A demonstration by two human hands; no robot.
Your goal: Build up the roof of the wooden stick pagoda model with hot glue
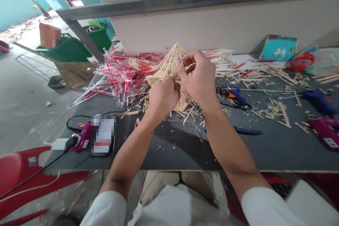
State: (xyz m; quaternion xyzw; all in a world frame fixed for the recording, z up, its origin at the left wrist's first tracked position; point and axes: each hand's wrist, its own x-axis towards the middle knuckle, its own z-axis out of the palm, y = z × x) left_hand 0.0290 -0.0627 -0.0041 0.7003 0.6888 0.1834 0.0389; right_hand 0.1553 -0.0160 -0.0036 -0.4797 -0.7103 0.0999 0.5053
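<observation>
A model built of thin wooden sticks rises to a pointed, roof-like peak in front of me, its lower part partly behind my hands. My left hand is closed against its near side, with the fingertips hidden. On the right of the peak, my right hand has its thumb and curled fingers on the slanting sticks. Short loose sticks lie around the base. To the right of my right hand rests a blue glue gun.
Red-and-clear plastic wrappers heap up at the left back. A phone and a purple power strip lie at the left front. Another blue glue gun, a dark blue strip-like tool and stick scraps are on the right.
</observation>
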